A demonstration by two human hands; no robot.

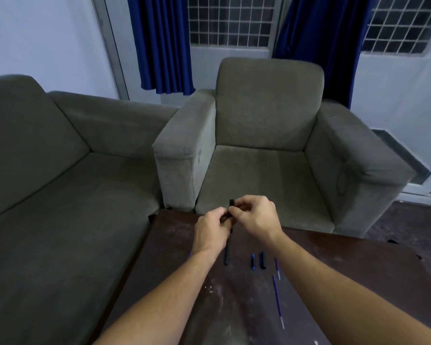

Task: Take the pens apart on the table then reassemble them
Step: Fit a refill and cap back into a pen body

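My left hand [213, 229] and right hand [255, 215] pinch one black pen [230, 212]; on the table [346, 282] lie one barrel [226, 252], two caps [258, 260], two refills [277, 295].

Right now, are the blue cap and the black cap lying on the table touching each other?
Apart. The head view shows a strip of dark table between the blue cap and the black cap, lying side by side.

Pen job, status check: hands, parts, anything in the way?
Left hand and right hand both gripping black pen barrel. Caps and refills loose on table. Nothing blocking.
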